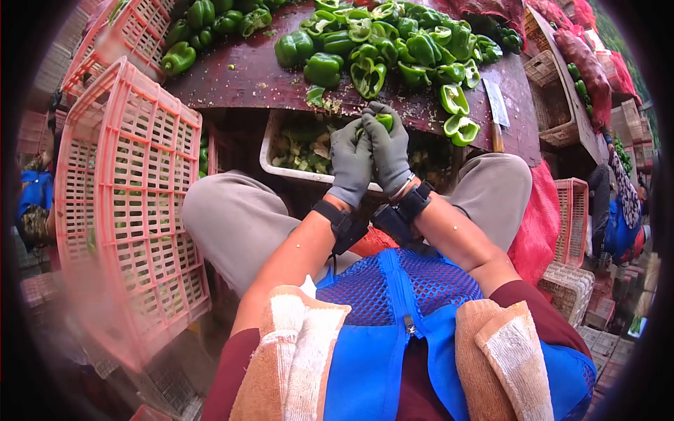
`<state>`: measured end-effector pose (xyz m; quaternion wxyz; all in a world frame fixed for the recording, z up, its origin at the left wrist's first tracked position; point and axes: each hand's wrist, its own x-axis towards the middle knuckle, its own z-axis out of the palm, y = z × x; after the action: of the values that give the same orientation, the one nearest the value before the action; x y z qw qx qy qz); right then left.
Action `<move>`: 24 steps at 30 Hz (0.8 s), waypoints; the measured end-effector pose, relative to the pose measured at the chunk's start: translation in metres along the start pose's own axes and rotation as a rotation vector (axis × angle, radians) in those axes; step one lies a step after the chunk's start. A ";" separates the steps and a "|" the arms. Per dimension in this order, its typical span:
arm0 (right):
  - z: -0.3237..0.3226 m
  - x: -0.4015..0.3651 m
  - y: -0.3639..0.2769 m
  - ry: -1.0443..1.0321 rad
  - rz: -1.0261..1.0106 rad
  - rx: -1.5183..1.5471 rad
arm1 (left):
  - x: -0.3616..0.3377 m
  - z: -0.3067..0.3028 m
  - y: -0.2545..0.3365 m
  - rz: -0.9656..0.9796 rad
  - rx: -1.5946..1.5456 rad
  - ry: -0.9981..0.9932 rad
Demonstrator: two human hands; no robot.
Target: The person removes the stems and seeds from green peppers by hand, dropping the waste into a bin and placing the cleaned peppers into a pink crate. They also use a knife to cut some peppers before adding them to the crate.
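Observation:
Both my hands wear grey gloves and meet at the table's near edge, above a white tub [265, 151] of green scraps. My left hand [350, 156] and my right hand [388, 146] are closed around a green pepper piece [384, 121], mostly hidden by the fingers. Just beyond them, on the dark red table [239, 81], lie a halved pepper [368, 76], a whole pepper [324, 69] and a heap of cut peppers [425, 49]. A knife [496, 105] rests at the right, its wooden handle toward me.
At my left stands a tall pink crate [133, 196] beside the table. Several whole peppers [201, 14] lie at the back left. A red mesh bag [537, 217] hangs by my right knee, with crates [572, 210] beyond. People in blue are partly visible at both sides.

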<state>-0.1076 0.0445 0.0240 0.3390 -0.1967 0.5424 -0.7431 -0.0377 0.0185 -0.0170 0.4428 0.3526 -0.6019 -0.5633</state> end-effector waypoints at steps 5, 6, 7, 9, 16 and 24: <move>0.001 -0.023 0.015 -0.258 -0.537 -0.446 | 0.020 -0.017 -0.005 -0.444 -0.842 0.229; 0.001 -0.018 0.011 -0.202 -0.271 -0.314 | 0.020 -0.014 0.006 -0.453 -0.718 0.273; 0.003 -0.015 -0.002 -0.175 -0.028 -0.095 | 0.022 -0.013 0.011 -0.426 -0.665 0.262; -0.006 -0.003 -0.014 -0.217 0.019 -0.104 | 0.023 -0.023 0.002 -0.398 -0.597 0.141; -0.016 0.027 -0.029 -0.376 0.140 0.000 | 0.027 -0.034 0.049 -0.231 -0.429 -0.176; -0.010 0.071 -0.061 -0.398 -0.685 -1.002 | 0.027 -0.039 0.047 -0.437 -0.371 -0.030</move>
<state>-0.1812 0.0109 0.0731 0.0434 -0.6277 0.6572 -0.4149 -0.0074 -0.0151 0.0324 0.3587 0.3786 -0.4049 -0.7510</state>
